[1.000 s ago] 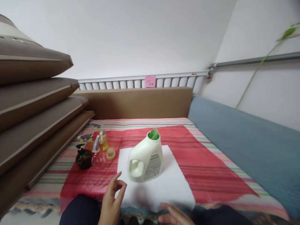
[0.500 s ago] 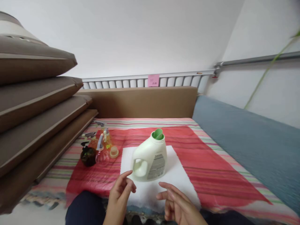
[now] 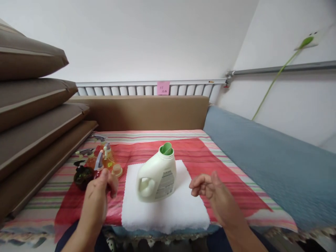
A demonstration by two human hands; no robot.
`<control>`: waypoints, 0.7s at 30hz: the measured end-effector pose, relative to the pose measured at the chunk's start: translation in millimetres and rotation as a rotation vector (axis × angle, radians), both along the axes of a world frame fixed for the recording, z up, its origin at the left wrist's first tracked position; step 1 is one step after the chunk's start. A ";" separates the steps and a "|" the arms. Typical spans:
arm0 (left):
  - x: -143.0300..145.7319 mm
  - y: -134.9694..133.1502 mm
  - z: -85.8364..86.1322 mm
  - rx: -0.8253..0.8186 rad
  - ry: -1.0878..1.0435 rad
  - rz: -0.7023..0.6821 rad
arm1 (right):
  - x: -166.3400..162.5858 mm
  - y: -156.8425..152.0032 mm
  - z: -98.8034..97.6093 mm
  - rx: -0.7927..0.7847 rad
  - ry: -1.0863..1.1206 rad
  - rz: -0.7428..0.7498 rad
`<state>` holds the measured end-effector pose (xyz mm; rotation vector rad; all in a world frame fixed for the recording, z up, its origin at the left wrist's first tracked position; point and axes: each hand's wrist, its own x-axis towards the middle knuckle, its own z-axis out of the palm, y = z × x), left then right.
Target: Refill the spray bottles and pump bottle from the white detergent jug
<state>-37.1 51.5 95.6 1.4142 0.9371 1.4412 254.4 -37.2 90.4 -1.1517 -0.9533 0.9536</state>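
Note:
An uncapped, pale laundry detergent bottle [image 3: 160, 178] stands upright on a white cloth [image 3: 168, 217], its handle toward the left. A green pouring spout [image 3: 167, 149] shows in its neck. My left hand [image 3: 99, 190] hovers left of the bottle, in front of the spray bottles, fingers loosely curled and holding nothing visible. To the right of the bottle is my right hand [image 3: 210, 189], thumb raised, fingers bent and apart, also without anything in it. Neither hand touches the bottle. A round pale cap [image 3: 117, 170] lies on the red sheet, beyond my left hand.
Several spray bottles [image 3: 107, 157] and a dark pump bottle [image 3: 83, 176] are grouped on the left. Stacked brown cushions [image 3: 39, 94] rise beside them. A brown panel [image 3: 147, 113] lines the back, and a blue padded side [image 3: 252, 150] borders the right.
My hands have moved apart, the left outward to the left and the right outward to the right. The view has shifted slightly right; the bottle stays on the cloth.

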 end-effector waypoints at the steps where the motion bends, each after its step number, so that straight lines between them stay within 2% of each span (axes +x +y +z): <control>1: -4.7 -1.0 9.7 0.017 -0.042 0.005 | 2.3 0.0 7.8 0.038 -0.034 -0.003; 3: -14.2 -9.0 28.8 0.038 -0.079 0.027 | 6.2 -3.1 23.1 0.119 -0.094 -0.011; 6: -26.4 -26.3 51.5 0.048 -0.020 0.071 | 12.1 -11.9 42.2 0.198 -0.164 -0.033; 9: -35.7 -29.2 57.4 0.026 0.032 0.143 | 16.4 -13.7 49.8 0.222 -0.183 -0.047; 12: -41.9 -7.9 38.9 -0.088 0.072 0.149 | 17.6 1.0 41.2 0.140 -0.151 -0.064; 15: -42.6 19.0 9.0 -0.301 0.148 0.073 | 19.8 22.6 23.8 -0.083 -0.067 -0.040; 17: -41.7 27.5 -4.2 -0.366 0.167 0.034 | 21.5 31.5 15.4 -0.162 -0.037 -0.020; 19: -40.8 27.2 -7.4 -0.365 0.165 0.026 | 22.1 34.0 12.6 -0.174 -0.027 -0.013; 21: -39.4 22.3 -3.4 -0.350 0.170 0.027 | 21.3 32.8 14.2 -0.166 -0.023 -0.019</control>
